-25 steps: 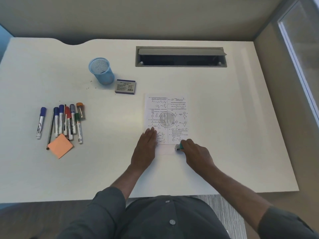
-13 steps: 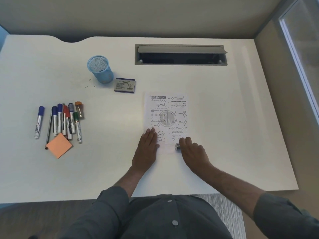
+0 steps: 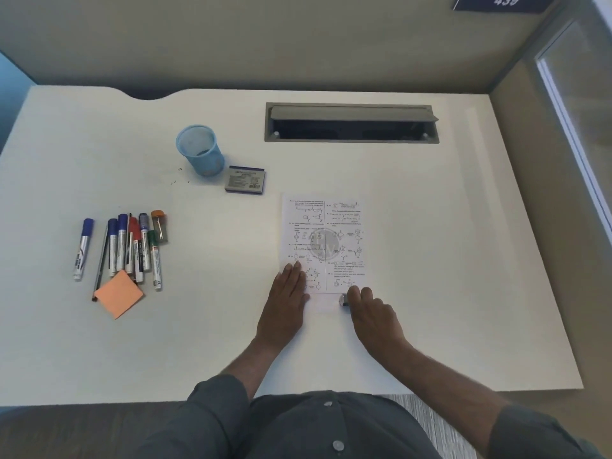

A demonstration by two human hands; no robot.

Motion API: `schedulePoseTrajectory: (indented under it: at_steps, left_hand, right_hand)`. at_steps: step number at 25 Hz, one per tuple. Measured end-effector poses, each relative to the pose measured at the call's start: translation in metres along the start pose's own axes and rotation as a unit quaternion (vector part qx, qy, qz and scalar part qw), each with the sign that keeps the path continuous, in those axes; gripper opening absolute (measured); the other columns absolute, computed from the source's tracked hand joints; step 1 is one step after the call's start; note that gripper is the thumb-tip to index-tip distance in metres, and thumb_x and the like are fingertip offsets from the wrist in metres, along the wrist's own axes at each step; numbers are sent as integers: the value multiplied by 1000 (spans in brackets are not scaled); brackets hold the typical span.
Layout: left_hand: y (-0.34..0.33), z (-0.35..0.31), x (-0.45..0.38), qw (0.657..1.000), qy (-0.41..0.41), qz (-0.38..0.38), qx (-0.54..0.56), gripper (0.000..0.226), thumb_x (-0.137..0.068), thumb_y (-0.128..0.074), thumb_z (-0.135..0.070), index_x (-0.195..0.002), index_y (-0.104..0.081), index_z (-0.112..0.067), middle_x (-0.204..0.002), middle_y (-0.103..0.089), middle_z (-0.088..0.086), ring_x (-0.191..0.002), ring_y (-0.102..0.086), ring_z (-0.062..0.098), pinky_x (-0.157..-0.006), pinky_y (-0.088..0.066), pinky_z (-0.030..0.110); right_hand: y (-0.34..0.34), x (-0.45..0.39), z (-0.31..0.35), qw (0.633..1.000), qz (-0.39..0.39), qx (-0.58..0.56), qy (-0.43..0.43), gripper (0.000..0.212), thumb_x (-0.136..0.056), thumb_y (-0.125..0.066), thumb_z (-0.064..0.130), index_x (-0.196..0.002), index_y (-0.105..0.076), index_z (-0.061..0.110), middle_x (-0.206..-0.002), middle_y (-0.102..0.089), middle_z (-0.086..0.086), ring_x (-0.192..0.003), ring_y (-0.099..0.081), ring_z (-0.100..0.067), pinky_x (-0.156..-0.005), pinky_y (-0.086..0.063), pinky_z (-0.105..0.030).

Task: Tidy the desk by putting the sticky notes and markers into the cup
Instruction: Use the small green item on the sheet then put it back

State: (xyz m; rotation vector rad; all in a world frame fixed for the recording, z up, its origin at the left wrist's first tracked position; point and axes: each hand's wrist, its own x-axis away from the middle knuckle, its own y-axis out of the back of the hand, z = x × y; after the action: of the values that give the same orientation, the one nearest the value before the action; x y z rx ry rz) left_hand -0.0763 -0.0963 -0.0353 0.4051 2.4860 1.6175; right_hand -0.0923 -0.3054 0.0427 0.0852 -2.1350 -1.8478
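White desk (image 3: pixel 430 260) seen from above. Left hand (image 3: pixel 286 303) lies flat and unclenched on a printed sheet (image 3: pixel 326 240); right hand (image 3: pixel 372 313) grasps a small grey object (image 3: pixel 343 300). Markers (image 3: pixel 132 246) and orange sticky notes (image 3: pixel 118 293) lie untouched at left, well apart from the blue cup (image 3: pixel 200 150). Tidying seems unstarted; next, reach left.

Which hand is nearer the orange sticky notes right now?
Left. The left hand lies flat on the printed sheet, well right of the sticky notes; the right hand is farther right still.
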Motion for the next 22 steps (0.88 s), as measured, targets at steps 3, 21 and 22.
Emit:
schedulePoseTrajectory:
  at_steps: [3,21,22]
  left_hand:
    - [7,-2,-3,1000,4,12,-22,48,-100,-56,-18,-143,-48,1,-158,-36,16,-148,-31,34,-117,-35,49]
    - [13,-3,-5,998,18,50,-21,50,-105,-42,-23,-150,-38,-3,-163,-23,11,-153,-16,29,-126,-16,43]
    - [14,-2,-5,999,17,49,-16,51,-105,-41,-24,-151,-36,-4,-164,-22,10,-154,-14,28,-126,-13,42]
  right_hand:
    - [11,-4,-1,1000,6,9,-6,57,-51,-75,4,-93,-37,12,-61,-47,3,-37,-44,-10,-35,-30,-21]
    - [93,-41,-54,862,-65,-485,-132,17,-89,-66,19,-103,-60,27,-80,-59,17,-49,-46,-8,-52,-38,-11]
    - [94,-43,-54,851,-69,-503,-135,16,-89,-68,21,-102,-61,28,-84,-62,16,-47,-44,-8,-51,-38,-9]
